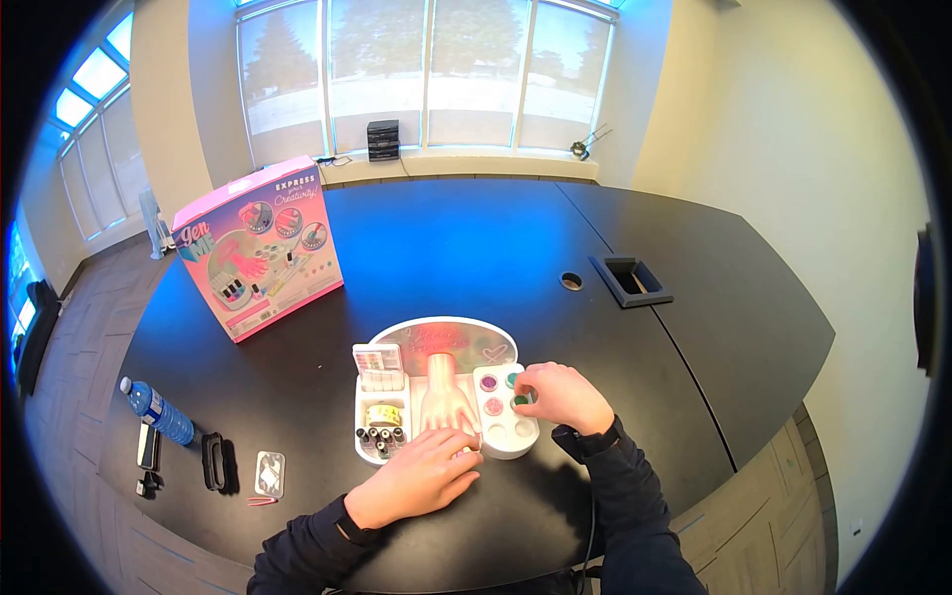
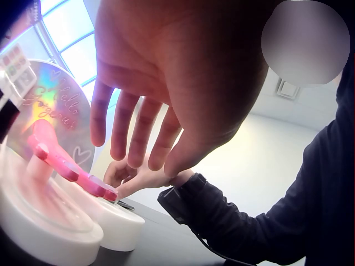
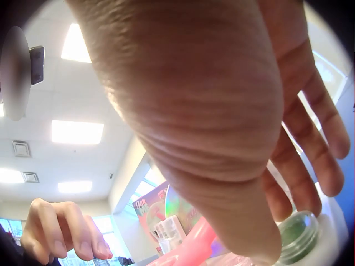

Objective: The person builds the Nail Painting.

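Observation:
A pink model hand (image 2: 61, 158) with painted nails stands in the middle of a white manicure-kit base (image 1: 509, 451). My left hand (image 1: 424, 478) hovers at its fingertips, fingers extended and loosely spread, with nothing held. At the base's right side my right hand (image 1: 562, 395) pinches a small clear jar of green glitter (image 3: 297, 238) between thumb and fingers. Around it in the round wells sit a purple jar (image 1: 488, 382), a pink jar (image 1: 494, 406) and a teal jar (image 1: 512, 380). Behind the model hand rises a shiny rounded backboard (image 2: 66, 94).
The base's left side holds several small polish bottles (image 1: 382, 436), a yellow roll (image 1: 383, 415) and a sticker stand (image 1: 379, 367). A pink product box (image 1: 260, 253) stands behind left. Farther left are a water bottle (image 1: 157, 411), a black strap (image 1: 214, 462) and a small clear packet (image 1: 269, 474).

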